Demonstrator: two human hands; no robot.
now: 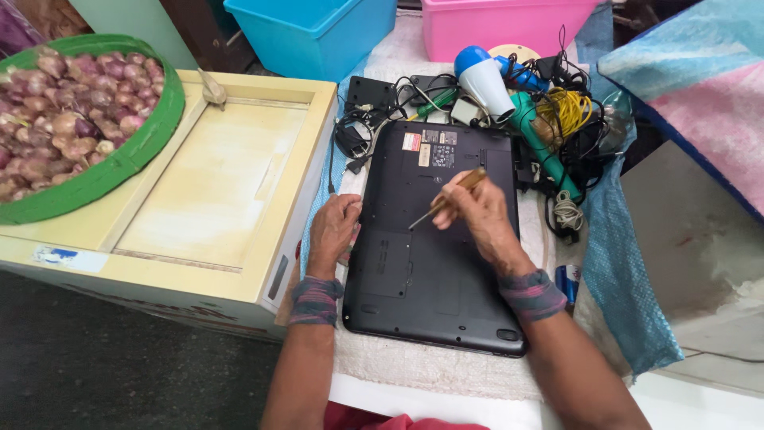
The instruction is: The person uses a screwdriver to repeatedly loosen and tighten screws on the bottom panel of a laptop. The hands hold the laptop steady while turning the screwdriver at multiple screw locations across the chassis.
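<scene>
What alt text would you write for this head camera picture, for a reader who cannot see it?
A person's right hand holds a screwdriver tip-down on the underside of a black laptop, while the left hand steadies its left edge. Behind lie tangled cables and a hair dryer; a green basket of red onions sits at the left.

Black laptop (434,263) upside down on white cloth; amber-handled screwdriver (448,198) angled, tip seemingly touching it.

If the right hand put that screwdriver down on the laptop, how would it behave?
The screwdriver looks stiff and light: thin metal shaft, slim amber handle, held by the right hand alone. Its round handle would probably roll on the laptop, whose upturned base looks smooth and flat.
</scene>
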